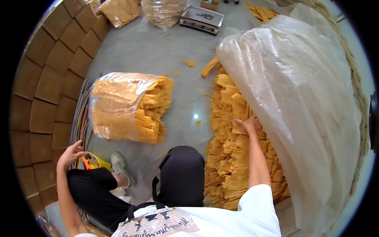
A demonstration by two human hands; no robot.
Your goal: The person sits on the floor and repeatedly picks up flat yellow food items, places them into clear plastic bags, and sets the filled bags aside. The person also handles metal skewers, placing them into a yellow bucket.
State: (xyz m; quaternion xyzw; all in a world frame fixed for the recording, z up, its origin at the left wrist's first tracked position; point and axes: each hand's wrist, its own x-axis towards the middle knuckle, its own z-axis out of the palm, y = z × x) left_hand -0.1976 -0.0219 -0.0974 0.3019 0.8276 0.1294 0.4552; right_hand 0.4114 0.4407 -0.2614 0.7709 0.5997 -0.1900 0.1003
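Observation:
My right hand (249, 125) reaches onto a long stack of crinkled yellow-orange dried sheets (227, 152) at the right. Its thumb is spread away from the fingers, which rest on the sheets by the edge of a large translucent plastic sheet (292, 87). That plastic covers the far and right side of the stack. My left hand (72, 154) is raised at the left over my bent knee, fingers loosely apart and holding nothing. Just beside it is a yellow basket (103, 163) with an orange-handled tool (87, 162) in it, its kind unclear. A clear bag (114, 108) packed with the same sheets lies on the floor, its right end uncovered.
Brown cartons (49, 83) form a wall at the left, with thin rods (80, 112) along its foot. At the back are a flat scale (202, 19), a filled clear bag (164, 12) and another packed bag (119, 12). Loose sheet scraps (189, 63) dot the grey floor (146, 51).

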